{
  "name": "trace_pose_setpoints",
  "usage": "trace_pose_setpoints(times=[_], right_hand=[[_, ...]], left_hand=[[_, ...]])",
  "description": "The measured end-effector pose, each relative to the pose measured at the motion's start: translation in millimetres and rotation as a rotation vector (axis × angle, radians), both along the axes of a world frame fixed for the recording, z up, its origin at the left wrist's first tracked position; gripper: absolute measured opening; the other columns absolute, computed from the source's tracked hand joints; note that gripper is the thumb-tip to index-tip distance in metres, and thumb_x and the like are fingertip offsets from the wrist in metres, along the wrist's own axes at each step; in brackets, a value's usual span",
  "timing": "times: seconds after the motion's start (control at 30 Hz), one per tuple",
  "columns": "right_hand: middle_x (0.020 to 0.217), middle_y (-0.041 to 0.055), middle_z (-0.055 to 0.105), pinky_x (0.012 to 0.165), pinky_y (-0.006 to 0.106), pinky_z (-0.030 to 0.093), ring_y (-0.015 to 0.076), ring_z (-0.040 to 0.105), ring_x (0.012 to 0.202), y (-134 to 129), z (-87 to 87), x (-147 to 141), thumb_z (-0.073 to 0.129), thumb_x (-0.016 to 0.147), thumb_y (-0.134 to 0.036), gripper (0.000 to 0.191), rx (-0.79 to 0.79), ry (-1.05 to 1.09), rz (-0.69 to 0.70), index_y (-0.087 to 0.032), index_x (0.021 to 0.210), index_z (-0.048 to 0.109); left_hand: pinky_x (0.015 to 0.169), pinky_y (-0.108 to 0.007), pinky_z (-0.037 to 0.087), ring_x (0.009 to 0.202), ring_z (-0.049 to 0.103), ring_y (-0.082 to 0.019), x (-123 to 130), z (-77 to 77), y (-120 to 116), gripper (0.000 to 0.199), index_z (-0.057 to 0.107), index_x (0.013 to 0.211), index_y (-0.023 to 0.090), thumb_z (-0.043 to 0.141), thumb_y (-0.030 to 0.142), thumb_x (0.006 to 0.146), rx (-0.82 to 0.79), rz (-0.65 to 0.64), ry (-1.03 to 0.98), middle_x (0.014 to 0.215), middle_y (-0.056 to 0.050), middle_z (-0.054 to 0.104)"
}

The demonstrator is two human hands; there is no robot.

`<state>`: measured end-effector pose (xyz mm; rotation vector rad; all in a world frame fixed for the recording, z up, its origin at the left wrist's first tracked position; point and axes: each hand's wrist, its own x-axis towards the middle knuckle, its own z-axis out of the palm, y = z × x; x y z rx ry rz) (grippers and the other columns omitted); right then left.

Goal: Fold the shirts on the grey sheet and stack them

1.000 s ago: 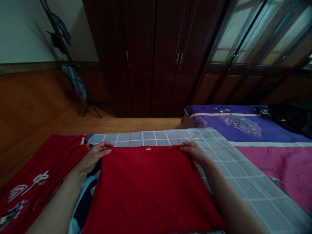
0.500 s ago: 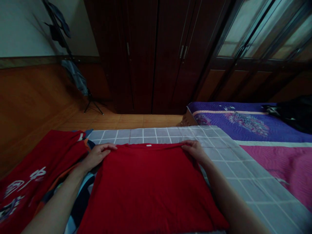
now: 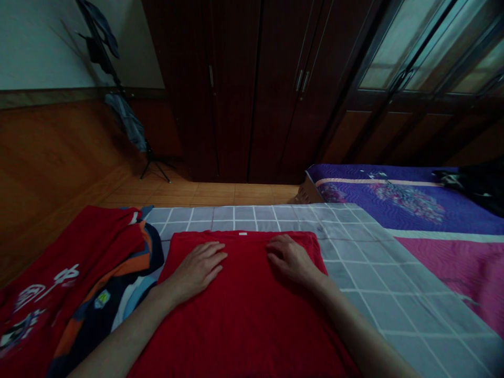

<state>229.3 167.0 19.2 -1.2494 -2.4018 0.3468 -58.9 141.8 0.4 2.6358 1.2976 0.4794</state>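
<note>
the person's left hand point(image 3: 200, 266) is lying palm down, fingers loosely spread, on a plain red fabric garment point(image 3: 242, 315); the right hand point(image 3: 292, 258) is resting there too, fingers slightly bent and apart. the garment is lying flat on a grey, white-checked cloth sheet point(image 3: 374, 283) — beyond, a tall dark-brown wooden wardrobe point(image 3: 232, 131) is standing, closed doors hiding its contents.

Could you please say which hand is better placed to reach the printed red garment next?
Probably the left hand; on the plain red garment, it lies nearer the printed red garment than the right hand.
</note>
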Motion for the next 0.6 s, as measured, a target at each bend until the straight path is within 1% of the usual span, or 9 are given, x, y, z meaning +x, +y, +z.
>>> trace_pose_setpoints(times=[0.07, 0.13, 0.2, 0.27, 0.37, 0.43, 0.5, 0.6], right_hand=[[0.09, 0.0076, 0.064, 0.078, 0.03, 0.044, 0.0194, 0.056, 0.087, -0.3, -14.5, -5.7, 0.051, 0.084, -0.013, 0.019, 0.104, -0.021, -0.036, -0.016, 0.09, 0.069], [0.09, 0.0076, 0.063, 0.078, 0.031, 0.042, 0.0195, 0.054, 0.086, 0.1, -23.6, -6.9, 0.051, 0.083, -0.012, 0.019, 0.184, -0.02, -0.039, -0.016, 0.09, 0.068], [0.089, 0.0069, 0.063, 0.077, 0.03, 0.042, 0.0192, 0.054, 0.086, 0.3, -26.2, -6.1, 0.052, 0.083, -0.013, 0.018, 0.215, -0.021, -0.027, -0.017, 0.09, 0.068], [0.087, 0.0067, 0.063, 0.075, 0.03, 0.041, 0.019, 0.053, 0.084, 0.1, -24.9, -4.8, 0.053, 0.083, -0.014, 0.016, 0.231, -0.024, -0.04, -0.018, 0.088, 0.068], [0.085, 0.0057, 0.064, 0.074, 0.029, 0.04, 0.0186, 0.054, 0.082, 0.5, -22.2, -2.4, 0.055, 0.081, -0.016, 0.014, 0.233, -0.003, -0.07, -0.019, 0.084, 0.068], [0.082, 0.0044, 0.065, 0.073, 0.028, 0.041, 0.0178, 0.056, 0.079, 2.2, -22.9, 0.5, 0.054, 0.08, -0.016, 0.014, 0.234, 0.043, -0.117, -0.019, 0.082, 0.068], [0.081, 0.0047, 0.066, 0.074, 0.027, 0.041, 0.0177, 0.058, 0.079, 5.6, -25.6, 4.9, 0.051, 0.081, -0.015, 0.017, 0.242, 0.095, -0.207, -0.019, 0.08, 0.068], [0.078, 0.0068, 0.067, 0.072, 0.027, 0.042, 0.019, 0.06, 0.077, 12.2, -30.8, 12.5, 0.047, 0.083, -0.016, 0.021, 0.253, 0.146, -0.374, -0.016, 0.08, 0.068]], left_hand=[[0.103, -0.046, 0.04, 0.123, 0.048, -0.025, -1.4, -4.6, 0.2, 0.036, 0.059, 0.123, 0.017, 0.046, 0.017, 0.09, -0.051, 0.006, 0.047, 0.131, -0.012, 0.055], [0.105, -0.045, 0.039, 0.124, 0.048, -0.024, -5.1, -0.5, 0.6, 0.036, 0.058, 0.124, 0.016, 0.045, 0.019, 0.091, -0.091, 0.043, 0.046, 0.132, -0.012, 0.054], [0.105, -0.042, 0.038, 0.122, 0.049, -0.023, -5.9, 11.7, 0.4, 0.034, 0.058, 0.123, 0.016, 0.045, 0.023, 0.092, -0.119, 0.074, 0.021, 0.13, -0.011, 0.056], [0.103, -0.038, 0.04, 0.118, 0.053, -0.021, 0.2, 27.9, 0.7, 0.033, 0.058, 0.122, 0.018, 0.044, 0.026, 0.093, -0.156, 0.077, 0.001, 0.126, -0.008, 0.06], [0.098, -0.034, 0.043, 0.112, 0.056, -0.019, 24.4, 48.4, 8.3, 0.03, 0.06, 0.118, 0.02, 0.044, 0.025, 0.093, -0.192, -0.002, 0.028, 0.12, -0.006, 0.063], [0.094, -0.032, 0.044, 0.107, 0.059, -0.019, 48.2, 54.0, 20.4, 0.026, 0.064, 0.109, 0.021, 0.044, 0.023, 0.093, -0.176, -0.055, 0.073, 0.114, -0.005, 0.065], [0.087, -0.029, 0.046, 0.097, 0.062, -0.019, 73.7, 51.5, 36.3, 0.023, 0.066, 0.099, 0.021, 0.044, 0.021, 0.092, -0.136, -0.035, 0.115, 0.102, -0.004, 0.067], [0.077, -0.029, 0.047, 0.087, 0.063, -0.02, 106.7, 36.4, 58.7, 0.019, 0.067, 0.087, 0.019, 0.048, 0.02, 0.089, -0.076, 0.066, 0.144, 0.09, -0.005, 0.066]])
